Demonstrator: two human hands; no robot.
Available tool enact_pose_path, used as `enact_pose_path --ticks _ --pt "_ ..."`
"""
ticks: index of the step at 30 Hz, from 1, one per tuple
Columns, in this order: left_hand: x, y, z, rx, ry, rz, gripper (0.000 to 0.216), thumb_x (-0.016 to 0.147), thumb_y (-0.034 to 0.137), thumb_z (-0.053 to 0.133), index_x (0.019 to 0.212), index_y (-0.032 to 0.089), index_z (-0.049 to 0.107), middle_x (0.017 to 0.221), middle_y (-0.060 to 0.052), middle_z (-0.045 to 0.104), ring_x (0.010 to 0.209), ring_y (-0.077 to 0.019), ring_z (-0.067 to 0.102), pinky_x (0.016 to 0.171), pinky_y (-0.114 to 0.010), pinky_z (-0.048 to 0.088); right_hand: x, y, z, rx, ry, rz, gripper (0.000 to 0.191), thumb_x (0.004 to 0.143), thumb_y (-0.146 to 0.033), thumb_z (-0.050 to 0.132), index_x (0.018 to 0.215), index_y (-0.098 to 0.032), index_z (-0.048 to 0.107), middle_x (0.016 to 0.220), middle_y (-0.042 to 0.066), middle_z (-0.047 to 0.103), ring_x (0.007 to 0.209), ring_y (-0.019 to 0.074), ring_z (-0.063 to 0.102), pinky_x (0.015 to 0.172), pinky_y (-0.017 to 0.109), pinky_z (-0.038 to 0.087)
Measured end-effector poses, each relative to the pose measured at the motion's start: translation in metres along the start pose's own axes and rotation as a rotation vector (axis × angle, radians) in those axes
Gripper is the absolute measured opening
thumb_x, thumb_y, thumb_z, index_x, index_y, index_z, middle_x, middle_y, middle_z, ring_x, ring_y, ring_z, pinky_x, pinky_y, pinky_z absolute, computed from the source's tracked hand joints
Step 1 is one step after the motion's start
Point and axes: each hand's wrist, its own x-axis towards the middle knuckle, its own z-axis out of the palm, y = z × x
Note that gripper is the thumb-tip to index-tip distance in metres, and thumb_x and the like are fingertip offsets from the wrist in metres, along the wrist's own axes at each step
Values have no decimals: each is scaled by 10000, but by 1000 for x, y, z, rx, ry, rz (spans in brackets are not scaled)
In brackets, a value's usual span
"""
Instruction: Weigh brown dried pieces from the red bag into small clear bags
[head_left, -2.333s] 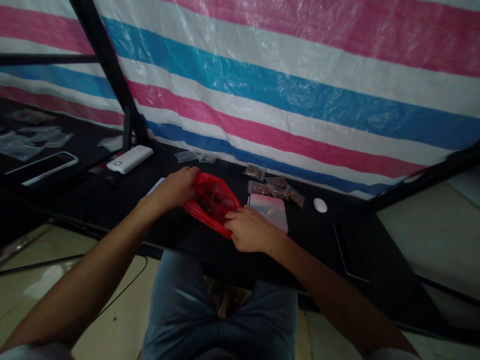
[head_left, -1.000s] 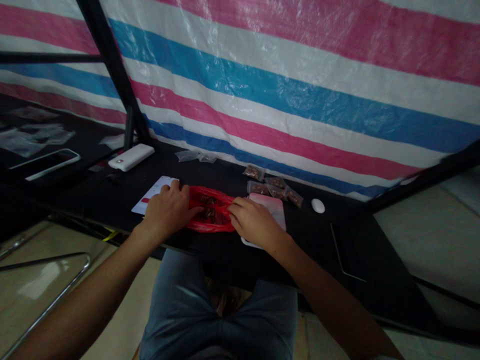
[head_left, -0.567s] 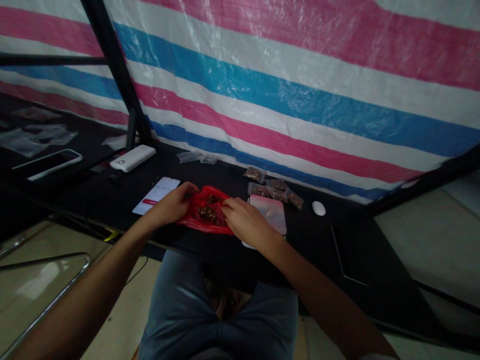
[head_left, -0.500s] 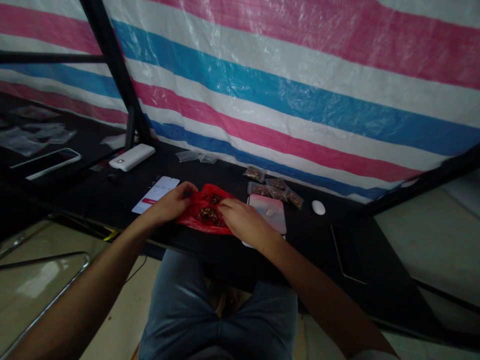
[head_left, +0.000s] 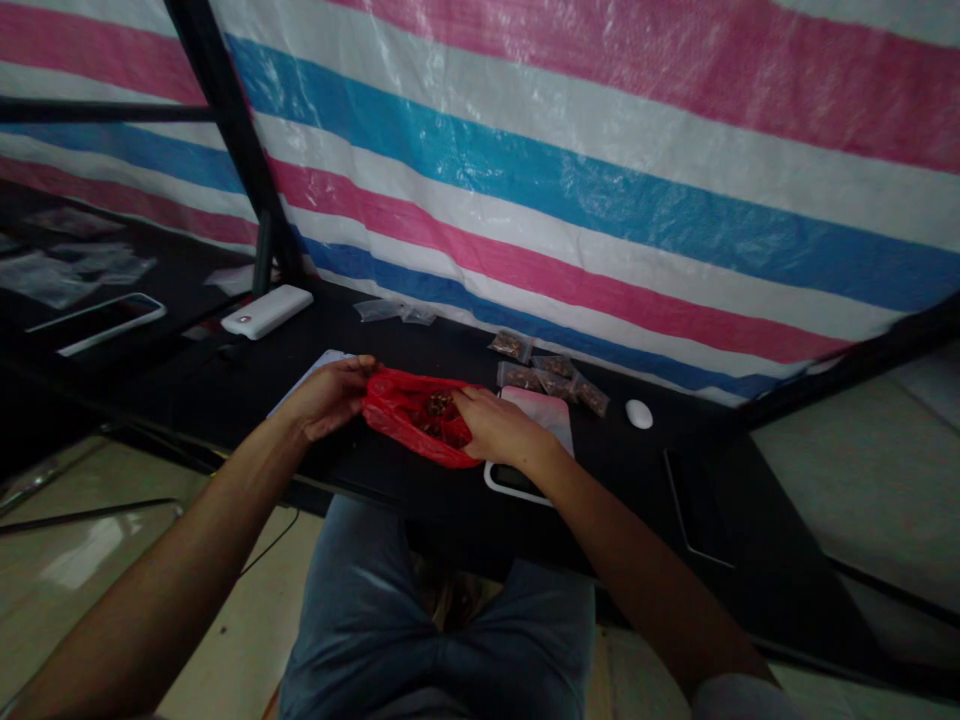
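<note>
A red plastic bag point(head_left: 409, 425) lies on the black table in front of me, its mouth open upward. Small brown pieces point(head_left: 439, 404) show inside it; I cannot make out their kind. At the bag's left corner, my left hand point(head_left: 334, 398) is closed on the edge with its fingertips. My right hand point(head_left: 499, 428) grips the right side of the bag, its fingertips partly hidden by the rim. Under and behind my right wrist sits a small white scale point(head_left: 551, 410) with a pinkish top. My left hand partly covers a lit phone point(head_left: 304, 382).
Several small zip bags of brown pieces point(head_left: 555, 385) lie behind the scale. To the right are a white mouse point(head_left: 638, 414) and a dark tablet-like device point(head_left: 694, 505). A white power bank point(head_left: 268, 311) and clear bags point(head_left: 394, 311) lie at the back left. A striped sheet point(head_left: 570, 210) hangs behind.
The bag's near and left sides have been pulled up, and its contents show less. My left hand has shifted left, over the phone; my right hand has moved slightly right.
</note>
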Motion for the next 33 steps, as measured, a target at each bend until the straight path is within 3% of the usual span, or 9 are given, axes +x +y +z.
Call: enact_pose_path --ticks 6,8,12,15,18,21,24,27,33 --pt "4 -1 -2 88 -40 -33 143 684 111 637 814 170 643 718 -37 654 603 -171 635 594 -307 588 7 5 3 -34 -24 -20 785 754 -162 817 1459 -8 509 1480 282 557 1383 355 540 1148 453 443" --pt "2 -6 -3 387 -58 116 174 702 204 689 872 173 665 799 -48 679 706 -212 671 688 -362 606 8 8 1 -45 -24 -34 749 748 -144 826 1431 -19 543 1452 279 583 1365 355 558 1132 454 452" --pt "-12 -9 1 1081 -24 665 257 803 286 649 1014 160 724 1233 -148 665 1211 -326 624 1089 -498 495 4 8 -9 -15 53 -156 487 828 -213 824 1274 -97 668 1311 214 689 1274 310 627 1086 428 475" --pt "-22 -4 11 1306 -285 846 297 935 225 483 1112 172 715 1280 -146 667 1209 -272 638 1081 -430 495 0 3 -18 -13 152 -187 276 953 -206 696 1212 -112 697 1243 179 721 1223 263 656 1066 388 480" --pt "-18 2 24 1413 -606 728 326 968 179 450 1182 193 697 1201 -106 737 1100 -226 703 998 -349 530 0 -3 -20 0 159 -162 211 989 -164 625 1172 -114 716 1208 164 735 1185 241 682 1038 356 494" --pt "-3 3 34 1566 -690 599 499 861 174 644 1359 162 621 1398 -150 670 1259 -269 659 1068 -352 494 1 -8 -13 -1 67 -87 399 889 -222 771 1242 -60 682 1274 225 704 1245 293 662 1052 378 501" --pt "10 1 40 1710 -694 477 806 687 226 838 1437 120 559 1478 -200 603 1333 -320 609 1094 -349 480 3 -9 -3 -18 -36 4 725 740 -255 893 1342 28 603 1364 293 639 1302 347 625 1085 393 498" --pt "12 -2 45 1829 -632 402 907 592 294 908 1419 114 582 1457 -219 617 1296 -345 632 1060 -352 499 3 -11 -2 -68 -83 47 844 684 -256 926 1385 47 568 1428 299 593 1323 357 606 1075 382 514" --pt "-1 -1 57 2082 -463 397 705 563 383 937 1179 87 762 1538 -302 516 1400 -432 523 1115 -440 448 3 -22 -26 -271 -123 41 494 712 -270 920 1124 -42 769 1233 225 728 1259 339 633 1034 363 530"
